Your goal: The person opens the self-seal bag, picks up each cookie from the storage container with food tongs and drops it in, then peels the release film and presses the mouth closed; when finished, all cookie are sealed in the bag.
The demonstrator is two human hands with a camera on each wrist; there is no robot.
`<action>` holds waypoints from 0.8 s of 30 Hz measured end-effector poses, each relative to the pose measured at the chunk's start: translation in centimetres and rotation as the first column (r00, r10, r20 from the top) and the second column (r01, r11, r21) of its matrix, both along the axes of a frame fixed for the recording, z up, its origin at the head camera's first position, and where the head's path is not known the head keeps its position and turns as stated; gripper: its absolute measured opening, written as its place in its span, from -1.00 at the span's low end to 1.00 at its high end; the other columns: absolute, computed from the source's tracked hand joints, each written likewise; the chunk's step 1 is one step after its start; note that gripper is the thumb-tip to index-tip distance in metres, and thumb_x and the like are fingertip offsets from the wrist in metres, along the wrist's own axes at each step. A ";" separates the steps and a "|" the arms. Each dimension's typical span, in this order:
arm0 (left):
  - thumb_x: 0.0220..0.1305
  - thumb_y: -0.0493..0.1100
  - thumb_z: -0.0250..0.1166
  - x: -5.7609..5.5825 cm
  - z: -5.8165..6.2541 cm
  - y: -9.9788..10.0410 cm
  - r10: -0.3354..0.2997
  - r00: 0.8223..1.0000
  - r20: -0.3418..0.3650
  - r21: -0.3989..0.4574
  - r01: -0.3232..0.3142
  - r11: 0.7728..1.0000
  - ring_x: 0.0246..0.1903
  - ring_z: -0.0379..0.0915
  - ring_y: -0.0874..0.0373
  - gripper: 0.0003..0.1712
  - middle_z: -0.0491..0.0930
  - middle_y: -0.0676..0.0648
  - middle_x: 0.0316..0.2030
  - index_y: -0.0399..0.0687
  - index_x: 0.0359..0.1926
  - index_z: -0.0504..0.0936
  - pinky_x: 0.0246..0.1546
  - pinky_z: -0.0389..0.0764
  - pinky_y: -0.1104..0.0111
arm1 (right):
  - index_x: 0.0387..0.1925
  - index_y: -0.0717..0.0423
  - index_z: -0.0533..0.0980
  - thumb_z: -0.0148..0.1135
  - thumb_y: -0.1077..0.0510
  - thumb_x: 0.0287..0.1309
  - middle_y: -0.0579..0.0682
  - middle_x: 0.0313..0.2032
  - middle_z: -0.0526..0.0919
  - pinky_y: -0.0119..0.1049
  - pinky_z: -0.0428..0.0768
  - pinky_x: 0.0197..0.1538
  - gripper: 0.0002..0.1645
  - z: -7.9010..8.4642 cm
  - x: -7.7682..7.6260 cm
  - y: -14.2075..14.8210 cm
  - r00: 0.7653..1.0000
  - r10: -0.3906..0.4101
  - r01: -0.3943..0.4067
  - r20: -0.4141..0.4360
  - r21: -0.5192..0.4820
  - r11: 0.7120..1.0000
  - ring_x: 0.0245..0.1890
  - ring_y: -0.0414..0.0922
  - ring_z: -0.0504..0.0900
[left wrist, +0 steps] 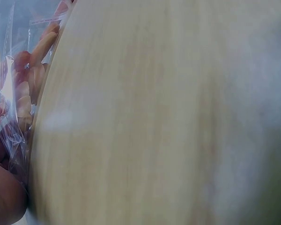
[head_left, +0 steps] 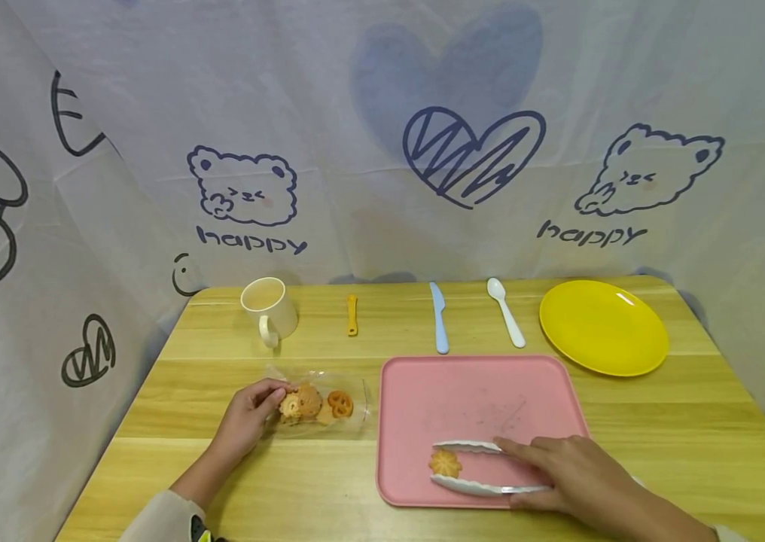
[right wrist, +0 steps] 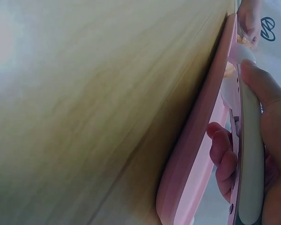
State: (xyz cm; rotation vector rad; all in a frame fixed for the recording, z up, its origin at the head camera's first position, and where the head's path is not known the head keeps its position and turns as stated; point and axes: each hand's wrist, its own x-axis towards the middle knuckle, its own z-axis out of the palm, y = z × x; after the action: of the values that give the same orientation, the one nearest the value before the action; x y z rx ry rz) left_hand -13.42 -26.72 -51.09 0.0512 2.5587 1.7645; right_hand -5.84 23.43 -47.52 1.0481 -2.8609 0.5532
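Note:
My left hand (head_left: 255, 410) pinches the left end of a clear plastic bag (head_left: 359, 385). Inside that bag lie several cookies (head_left: 308, 401), one of them pretzel-shaped (head_left: 339, 404). My right hand (head_left: 575, 470) grips a pair of tongs (head_left: 467, 488) over the front part of a pink tray (head_left: 480, 376). Between the spread white tips of the tongs is a flower-shaped cookie (head_left: 446, 463), with small gaps on both sides as far as I can see. In the right wrist view, the thumb and fingers hold the tongs' pale handle (right wrist: 251, 154).
Along the back of the wooden table (head_left: 308, 482) are a cream mug (head_left: 269, 307), a small orange utensil handle (head_left: 352, 315), a light blue knife (head_left: 440, 318), a white spoon (head_left: 507, 312) and a yellow plate (head_left: 602, 327). A printed cloth (head_left: 355, 188) hangs behind.

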 end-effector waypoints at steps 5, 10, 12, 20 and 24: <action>0.56 -0.26 0.15 0.0 0.0 0.0 -0.001 1.000 0.008 0.008 0.001 1.000 -0.26 0.51 0.25 -0.75 0.70 -0.27 0.02 -0.31 0.01 0.71 -0.31 0.59 0.42 | 0.32 -0.24 0.57 0.32 -0.48 0.16 -0.42 -0.41 0.53 -0.44 0.44 -0.39 -0.22 0.3 -0.4 0.0 0.999 -0.011 0.011 0.051 0.008 1.000 -0.49 -0.47 0.31; 0.56 -0.26 0.15 0.0 0.1 0.0 -0.001 1.000 0.007 0.002 0.001 1.000 -0.25 0.51 0.26 -0.75 0.70 -0.26 0.01 -0.30 0.00 0.71 -0.30 0.59 0.42 | 0.35 -0.25 0.55 0.26 -0.50 0.20 -0.39 -0.37 0.58 -0.38 0.49 -0.36 -0.21 0.6 -1.1 -0.2 0.995 -0.034 0.029 0.096 0.045 0.999 -0.47 -0.45 0.34; 0.56 -0.26 0.15 0.0 0.1 0.0 0.000 1.000 0.005 0.000 0.000 1.000 -0.25 0.52 0.26 -0.75 0.70 -0.26 0.02 -0.31 0.00 0.71 -0.29 0.59 0.43 | 0.34 -0.23 0.55 0.27 -0.49 0.20 -0.36 -0.36 0.61 -0.34 0.54 -0.34 -0.21 0.6 -1.5 -0.3 0.997 -0.028 0.025 0.071 0.045 0.999 -0.45 -0.44 0.39; 0.56 -0.26 0.16 0.0 0.0 0.0 -0.002 1.000 0.005 0.005 0.002 1.000 -0.28 0.51 0.26 -0.75 0.70 -0.27 0.00 -0.32 0.00 0.71 -0.32 0.59 0.42 | 0.33 -0.22 0.56 0.35 -0.47 0.14 -0.41 -0.45 0.48 -0.35 0.48 -0.32 -0.19 0.7 -2.8 -1.4 1.000 -0.011 0.011 0.000 0.028 1.000 -0.46 -0.42 0.35; 0.56 -0.25 0.16 0.0 0.0 -0.1 -0.008 1.000 -0.001 0.004 0.008 1.000 -0.27 0.50 0.26 -0.75 0.70 -0.26 0.02 -0.30 0.01 0.71 -0.32 0.58 0.42 | 0.34 -0.20 0.56 0.37 -0.44 0.13 -0.40 -0.46 0.47 -0.36 0.44 -0.33 -0.19 0.8 -3.8 -2.3 1.000 0.005 -0.005 0.005 0.032 0.999 -0.48 -0.41 0.30</action>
State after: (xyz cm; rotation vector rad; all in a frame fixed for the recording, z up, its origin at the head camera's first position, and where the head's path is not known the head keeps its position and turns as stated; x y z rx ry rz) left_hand -13.41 -26.80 -51.10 0.0629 2.5519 1.7679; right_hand -9.62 21.13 -46.75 1.0599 -2.8813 0.5132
